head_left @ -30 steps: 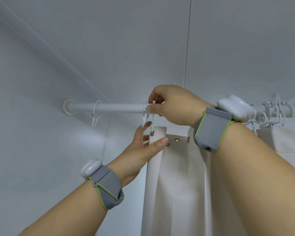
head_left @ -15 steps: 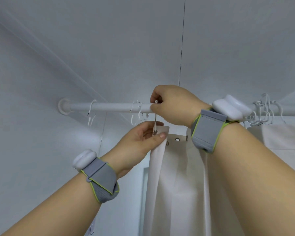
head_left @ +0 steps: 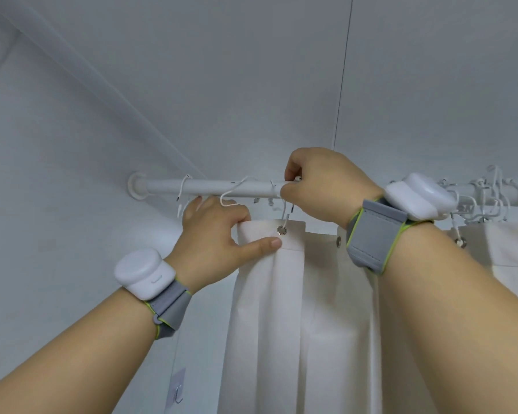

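A white curtain rod runs across the view just under the ceiling. Below it hangs a cream shower curtain with metal eyelets along its top hem. My left hand grips the curtain's top left corner, thumb pressed on the front just below the first eyelet. A white hook passes through that eyelet. My right hand pinches the hook's upper end against the rod. Both wrists wear grey bands with white sensor pucks.
Several loose white hooks hang on the rod to the left, and a bunch of hooks holds the curtain at the right. The rod ends in a wall flange. A small adhesive wall hook sits low on the left wall.
My left hand has shifted from holding the curtain edge below the hook to gripping the top corner. The first eyelet now hangs on the hook that my right hand holds at the rod.
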`<state>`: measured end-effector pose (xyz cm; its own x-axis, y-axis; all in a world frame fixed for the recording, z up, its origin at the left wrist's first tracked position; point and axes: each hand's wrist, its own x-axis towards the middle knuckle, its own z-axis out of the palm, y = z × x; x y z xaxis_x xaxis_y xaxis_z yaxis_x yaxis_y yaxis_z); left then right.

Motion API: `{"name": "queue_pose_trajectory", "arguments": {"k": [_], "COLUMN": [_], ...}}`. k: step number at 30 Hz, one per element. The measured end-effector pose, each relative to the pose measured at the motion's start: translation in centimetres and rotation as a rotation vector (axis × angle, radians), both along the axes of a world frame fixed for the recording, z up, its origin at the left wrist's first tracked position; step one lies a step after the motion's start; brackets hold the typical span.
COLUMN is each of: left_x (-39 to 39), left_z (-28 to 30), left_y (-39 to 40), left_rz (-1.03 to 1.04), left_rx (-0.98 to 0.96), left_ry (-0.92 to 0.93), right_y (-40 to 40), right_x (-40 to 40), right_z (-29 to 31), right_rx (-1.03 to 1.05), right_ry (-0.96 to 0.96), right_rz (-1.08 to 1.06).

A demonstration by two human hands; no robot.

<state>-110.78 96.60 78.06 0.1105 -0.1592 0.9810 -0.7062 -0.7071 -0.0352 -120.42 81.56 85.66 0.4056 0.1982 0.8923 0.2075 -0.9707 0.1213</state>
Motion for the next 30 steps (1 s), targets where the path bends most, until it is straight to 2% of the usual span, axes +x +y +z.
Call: {"name": "queue_pose_trajectory", "arguments": {"k": [4,6,10,14,17,20,22,25,27,30], "left_x": [0.3,0.5,-0.1,-1.8,-3.3,-4.2,-3.9,-3.7,-3.6,-3.5], "left_z": [0.1,-0.1,-0.7,-1.5,-1.3,-0.5,-0.1,0.1,0.1,0.1], "left_y": [2.4,3.2,4.0,6.0,7.9,8.5,8.2,8.8,9.7,11.7], "left_rz": [0.189,0.214,0.135,-0.211,-0.226,-0.172,-0.069,0.067,0.095,0.303], "left_rx": [0.008,0.006,0.002,-0.026,0.033,0.066,0.109,0.139,0.107,0.099], "left_ry": [0.004,0.012,0.052,0.198,0.162,0.155,0.097,0.057,0.053,0.049], "right_y": [0.0,0.2,0.5,1.3,2.3,3.8,5.5,8.7,9.9,10.4], "right_x": [0.1,0.4,1.1,1.5,1.3,0.8,0.3,-0.1,0.2,1.9], "right_z": [-0.2,-0.2,-0.2,-0.2,-0.2,-0.2,-0.6,-1.9,-2.8,-3.9], "right_rx": [0.004,-0.002,-0.013,0.007,0.028,0.026,-0.056,-0.146,-0.160,-0.179], "right_ry": [-0.018,-0.034,-0.061,-0.039,-0.034,-0.242,-0.363,-0.187,0.045,0.288], "right_rz": [0.004,-0.005,-0.052,-0.075,-0.069,-0.014,0.118,0.340,0.365,0.311]}}
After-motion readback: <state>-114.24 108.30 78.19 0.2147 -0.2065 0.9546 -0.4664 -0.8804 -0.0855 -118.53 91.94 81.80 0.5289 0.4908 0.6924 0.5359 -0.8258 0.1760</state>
